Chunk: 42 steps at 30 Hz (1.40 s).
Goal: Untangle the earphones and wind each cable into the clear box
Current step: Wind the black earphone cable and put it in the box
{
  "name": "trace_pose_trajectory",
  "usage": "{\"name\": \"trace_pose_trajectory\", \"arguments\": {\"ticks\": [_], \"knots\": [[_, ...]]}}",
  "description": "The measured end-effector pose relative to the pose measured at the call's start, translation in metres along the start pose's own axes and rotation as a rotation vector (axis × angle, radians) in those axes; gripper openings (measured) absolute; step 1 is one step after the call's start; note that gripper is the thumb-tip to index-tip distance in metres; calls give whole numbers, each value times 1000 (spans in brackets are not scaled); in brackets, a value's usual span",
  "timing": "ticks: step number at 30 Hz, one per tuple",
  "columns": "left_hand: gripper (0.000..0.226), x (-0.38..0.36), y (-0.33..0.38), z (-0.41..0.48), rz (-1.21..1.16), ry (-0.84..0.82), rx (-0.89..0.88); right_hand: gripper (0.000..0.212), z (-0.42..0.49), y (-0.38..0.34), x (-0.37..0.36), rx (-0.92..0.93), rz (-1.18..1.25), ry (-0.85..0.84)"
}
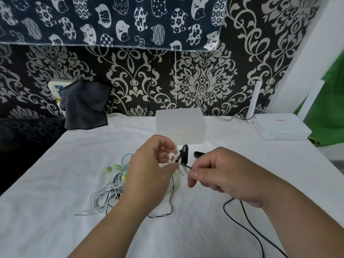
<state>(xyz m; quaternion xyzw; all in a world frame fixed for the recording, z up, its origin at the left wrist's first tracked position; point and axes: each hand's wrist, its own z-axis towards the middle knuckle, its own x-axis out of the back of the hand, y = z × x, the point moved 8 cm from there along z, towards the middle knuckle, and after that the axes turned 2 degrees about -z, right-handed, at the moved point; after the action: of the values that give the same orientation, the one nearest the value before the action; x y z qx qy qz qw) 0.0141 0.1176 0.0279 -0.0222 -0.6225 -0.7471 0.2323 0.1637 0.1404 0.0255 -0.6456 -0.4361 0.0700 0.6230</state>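
Note:
Above the white cloth, my left hand [149,164] pinches a small knot of white cable [172,158] that is tangled with a black cable loop [184,154]. My right hand [219,174] pinches the black cable [187,166] just right of the knot; that cable trails down past my right wrist toward the front edge. A black earpiece [198,154] sticks out behind my right hand. A loose tangle of white earphones [109,192] with green and yellow buds lies on the cloth left of my left hand. The clear box [180,125] stands just beyond my hands.
A white router [279,127] with an upright antenna sits at the back right. A dark grey cloth [85,105] hangs over a wall socket at the back left. The white-covered table [55,229] drops off along its left and right edges.

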Motion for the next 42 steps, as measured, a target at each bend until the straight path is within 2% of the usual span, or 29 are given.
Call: {"name": "trace_pose_trajectory", "arguments": {"ticks": [4, 8, 11, 14, 16, 19, 22, 25, 30, 37, 42], "knots": [[40, -12, 12, -5, 226, -76, -116, 22, -1, -6, 10, 73, 63, 99], [43, -19, 12, -8, 244, -159, -131, 25, -6, -7, 33, 111, -131, 346], [42, -24, 11, -8, 113, -255, -81, 24, -9, -8, 48, 128, -199, 514], [39, -30, 12, -9, -155, -361, -11, 24, -8, -1, 56, 82, -188, 568], [38, -29, 10, -7, -360, -368, 38, 30, -3, 11, 53, -10, -167, 507], [33, -24, 7, -4, -586, -298, 75, 37, 5, 28, 30, -147, -153, 285], [34, -15, 0, 0, -629, -164, 106, 37, 7, 28, 5, -163, -168, 91], [35, -7, -9, 2, -563, -50, 141, 36, 4, 21, -11, -144, -112, -56], [34, 0, -9, 3, -434, -9, 127, 33, -1, 9, -9, -98, -77, -83], [36, -3, -11, 3, -386, -28, 146, 38, -4, 8, -8, -111, -19, -89], [44, -6, 2, -3, -2, -39, -6, 37, -3, -1, -8, -60, 33, -80]]}}
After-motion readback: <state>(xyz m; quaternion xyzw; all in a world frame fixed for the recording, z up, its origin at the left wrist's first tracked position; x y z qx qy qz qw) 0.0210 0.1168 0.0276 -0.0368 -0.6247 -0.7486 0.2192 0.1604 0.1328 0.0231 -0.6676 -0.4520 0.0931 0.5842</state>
